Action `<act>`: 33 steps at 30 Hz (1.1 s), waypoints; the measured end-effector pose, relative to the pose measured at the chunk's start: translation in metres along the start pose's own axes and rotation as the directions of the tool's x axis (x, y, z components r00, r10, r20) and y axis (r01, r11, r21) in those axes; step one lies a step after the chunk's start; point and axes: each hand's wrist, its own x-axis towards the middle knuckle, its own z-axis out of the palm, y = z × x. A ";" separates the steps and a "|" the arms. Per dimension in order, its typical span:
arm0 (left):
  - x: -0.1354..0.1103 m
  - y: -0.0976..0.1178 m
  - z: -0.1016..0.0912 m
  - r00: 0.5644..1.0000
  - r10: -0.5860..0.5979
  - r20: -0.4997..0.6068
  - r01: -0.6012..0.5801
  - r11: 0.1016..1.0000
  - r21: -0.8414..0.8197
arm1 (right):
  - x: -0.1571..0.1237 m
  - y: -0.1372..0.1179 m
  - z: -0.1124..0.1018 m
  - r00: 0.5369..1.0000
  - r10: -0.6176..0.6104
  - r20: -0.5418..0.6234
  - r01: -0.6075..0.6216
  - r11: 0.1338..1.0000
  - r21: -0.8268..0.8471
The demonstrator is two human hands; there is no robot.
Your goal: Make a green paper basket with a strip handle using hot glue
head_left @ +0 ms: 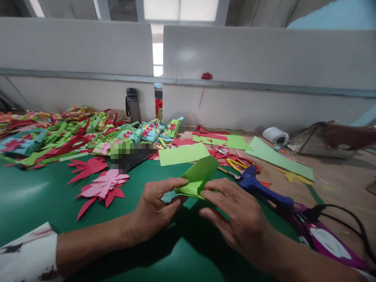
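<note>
Over green tabletop (53,196), I watch folded green paper (195,185) between both hands. Left hand (158,207) pinches its left end; right hand (239,207) rests fingertips on its right side, thumb spread apart. Pink paper flower (107,182) lies left, blue glue gun (266,190) right, flat green sheet (182,154) just beyond.

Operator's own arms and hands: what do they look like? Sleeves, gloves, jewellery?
Left hand and right hand are both ungloved, with no ring, watch or cable visible on them. Left sleeve: white with a dark, brownish blotchy print, ending short of the wrist. Right sleeve: only a pale sliver at the frame's bottom corner, print unclear.
</note>
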 end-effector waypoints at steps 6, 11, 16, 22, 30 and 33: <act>-0.005 0.001 0.001 0.995 0.097 0.028 -0.095 0.993 -0.064 | 0.006 -0.005 0.015 0.969 0.231 0.084 -0.245 0.925 0.292; -0.002 0.003 -0.001 1.000 -0.004 -0.023 0.001 0.996 -0.094 | 0.001 0.000 0.020 0.953 0.274 0.130 -0.303 0.876 0.374; -0.001 0.003 -0.001 0.988 -0.157 -0.011 0.155 0.981 -0.114 | -0.001 0.001 0.022 0.952 0.282 0.123 -0.307 0.858 0.411; -0.002 0.003 -0.001 0.980 -0.198 0.014 0.198 0.972 -0.128 | 0.001 -0.005 0.022 0.930 0.331 0.157 -0.366 0.825 0.430; -0.003 -0.001 0.001 0.973 -0.229 0.033 0.231 0.955 -0.186 | 0.002 -0.005 0.022 0.928 0.356 0.108 -0.368 0.836 0.407; -0.004 -0.002 0.001 0.972 -0.229 0.048 0.233 0.958 -0.166 | 0.001 -0.004 0.024 0.936 0.339 0.090 -0.345 0.844 0.411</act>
